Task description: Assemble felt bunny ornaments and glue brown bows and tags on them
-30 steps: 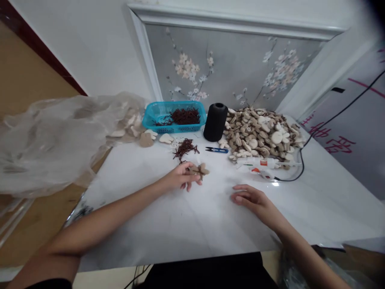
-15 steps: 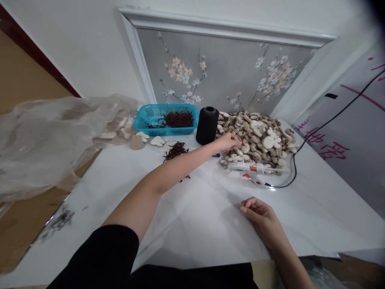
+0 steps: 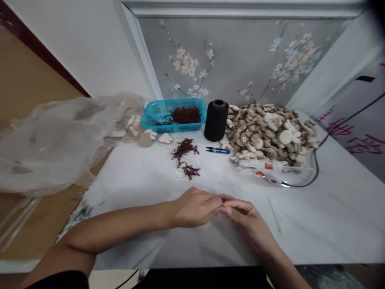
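Note:
My left hand (image 3: 197, 206) and my right hand (image 3: 248, 218) meet fingertip to fingertip over the front of the white table (image 3: 144, 176). Both have their fingers closed in a pinch. Whatever lies between them, if anything, is hidden. Beyond the hands are dark brown cord loops (image 3: 185, 149), in a loose heap with a smaller cluster (image 3: 191, 171) nearer me. Blue thread snips (image 3: 218, 150) rest to the right of the loops. A large pile of beige and white rabbit-shaped fabric pieces (image 3: 270, 130) fills the back right.
A white glue gun (image 3: 261, 165) lies before the pile, its black cable (image 3: 315, 164) running right. A black thread cone (image 3: 216, 120) stands beside a blue basket (image 3: 147, 120) of brown loops. Plastic sheeting (image 3: 60, 144) covers the left. A thin translucent stick (image 3: 275, 216) lies right of my hands.
My left hand has come back from the fabric pile to meet my right hand near the front of the table. The view has shifted slightly, and the snips and cord loops are now uncovered.

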A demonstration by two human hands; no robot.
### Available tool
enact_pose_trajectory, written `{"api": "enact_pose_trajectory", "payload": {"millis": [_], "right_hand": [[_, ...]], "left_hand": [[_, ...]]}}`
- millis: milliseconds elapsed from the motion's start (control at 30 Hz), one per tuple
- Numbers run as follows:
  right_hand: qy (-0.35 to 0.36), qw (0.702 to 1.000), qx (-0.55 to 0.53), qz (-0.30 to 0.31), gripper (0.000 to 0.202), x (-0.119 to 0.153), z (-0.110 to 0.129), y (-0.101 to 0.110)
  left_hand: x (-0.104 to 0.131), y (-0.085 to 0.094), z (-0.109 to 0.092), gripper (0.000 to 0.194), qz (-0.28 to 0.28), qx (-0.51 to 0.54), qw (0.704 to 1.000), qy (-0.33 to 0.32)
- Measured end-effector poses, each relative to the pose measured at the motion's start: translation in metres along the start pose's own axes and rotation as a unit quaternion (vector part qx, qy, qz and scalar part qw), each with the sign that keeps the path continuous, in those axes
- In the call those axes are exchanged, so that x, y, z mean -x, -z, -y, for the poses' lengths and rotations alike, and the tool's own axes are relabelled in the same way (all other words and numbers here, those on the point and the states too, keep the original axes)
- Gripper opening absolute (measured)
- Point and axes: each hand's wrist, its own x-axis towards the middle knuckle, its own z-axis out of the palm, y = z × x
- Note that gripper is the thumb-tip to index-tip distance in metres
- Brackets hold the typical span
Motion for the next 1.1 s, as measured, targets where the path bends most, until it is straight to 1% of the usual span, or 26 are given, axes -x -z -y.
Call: {"api": "enact_pose_trajectory", "payload": {"millis": [67,133,267,333,400,500,667,733,767,833,867,933,1000,1033,1100], "right_hand": [[0.009,0.999,0.019,0.042,0.015,0.0,-0.002,-0.007],[0.033,0.997,0.04,0.064,0.017,0.0,-0.004,-0.01],[0.107,0.984,0.12,0.073,0.022,-0.003,-0.007,-0.014],[0.152,0.972,0.163,0.074,0.027,-0.003,-0.008,-0.016],[0.173,0.965,0.181,0.072,0.031,-0.002,-0.009,-0.018],[0.166,0.968,0.176,0.069,0.033,0.001,-0.009,-0.021],[0.115,0.98,0.156,0.048,0.026,0.004,-0.009,-0.024],[0.12,0.978,0.165,0.05,0.024,0.004,-0.008,-0.023],[0.134,0.974,0.177,0.049,0.024,0.005,-0.008,-0.022],[0.19,0.957,0.217,0.035,0.026,0.006,-0.009,-0.019],[0.232,0.942,0.242,0.026,0.028,0.007,-0.009,-0.018],[0.324,0.9,0.291,0.013,0.034,0.008,-0.009,-0.015],[0.402,0.856,0.326,0.009,0.039,0.01,-0.009,-0.013],[0.429,0.838,0.338,0.008,0.04,0.01,-0.009,-0.012],[0.463,0.812,0.356,0.003,0.039,0.011,-0.009,-0.011]], "left_hand": [[0.013,0.0,0.002,0.039,-0.017,0.018,1.0,-0.002],[0.02,0.003,0.005,0.036,-0.023,0.066,0.997,0.01],[0.027,0.002,0.009,0.028,-0.044,0.189,0.978,0.075],[0.03,-0.002,0.011,0.025,-0.064,0.228,0.965,0.109],[0.032,-0.007,0.013,0.024,-0.078,0.254,0.955,0.13],[0.035,-0.011,0.014,0.024,-0.097,0.283,0.943,0.144],[0.034,-0.011,0.013,0.021,-0.119,0.306,0.931,0.158],[0.033,-0.011,0.014,0.02,-0.134,0.299,0.933,0.15],[0.032,-0.012,0.015,0.019,-0.142,0.294,0.935,0.142],[0.031,-0.013,0.016,0.017,-0.162,0.278,0.941,0.106],[0.031,-0.014,0.015,0.015,-0.172,0.267,0.945,0.077],[0.03,-0.014,0.014,0.01,-0.192,0.241,0.951,0.011],[0.03,-0.012,0.011,0.005,-0.203,0.222,0.953,-0.046],[0.03,-0.01,0.009,0.005,-0.203,0.216,0.953,-0.063],[0.03,-0.007,0.005,0.006,-0.206,0.207,0.953,-0.078]]}}
